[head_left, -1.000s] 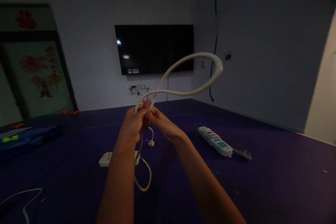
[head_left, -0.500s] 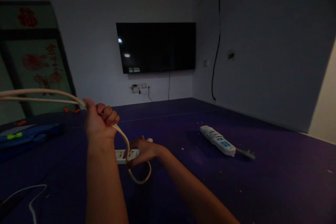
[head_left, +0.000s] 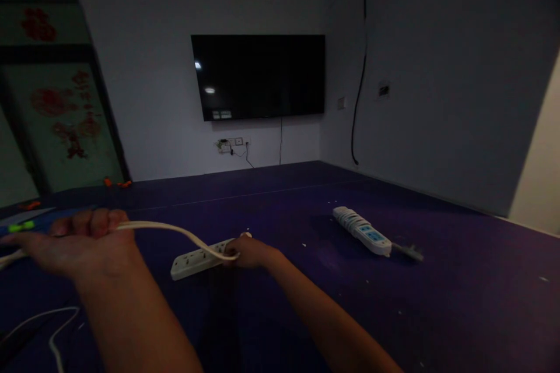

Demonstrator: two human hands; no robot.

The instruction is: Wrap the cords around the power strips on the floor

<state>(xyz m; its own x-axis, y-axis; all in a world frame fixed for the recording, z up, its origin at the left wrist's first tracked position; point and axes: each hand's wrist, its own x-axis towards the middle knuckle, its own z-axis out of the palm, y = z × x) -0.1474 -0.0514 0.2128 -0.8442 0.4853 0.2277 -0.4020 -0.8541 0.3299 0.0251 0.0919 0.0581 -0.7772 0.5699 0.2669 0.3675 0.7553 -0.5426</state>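
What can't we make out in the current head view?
Head view:
Near power strip: far end, covered by the right hand.
Right hand's exact grip: hidden by the hand itself.
Power cord: partly hidden by left hand, then cut off by left edge.
Wrapped power strip: plug prongs blurred.

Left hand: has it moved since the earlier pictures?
Yes: the left hand has moved left and down in view, farther from the wall-mounted television.

Blk TV (head_left: pixel 262 77) hangs on dim, pale back wall (head_left: pixel 149 87), w/ red-decorated door (head_left: pixel 61 119) at L & purple surface (head_left: pixel 286 204) below.
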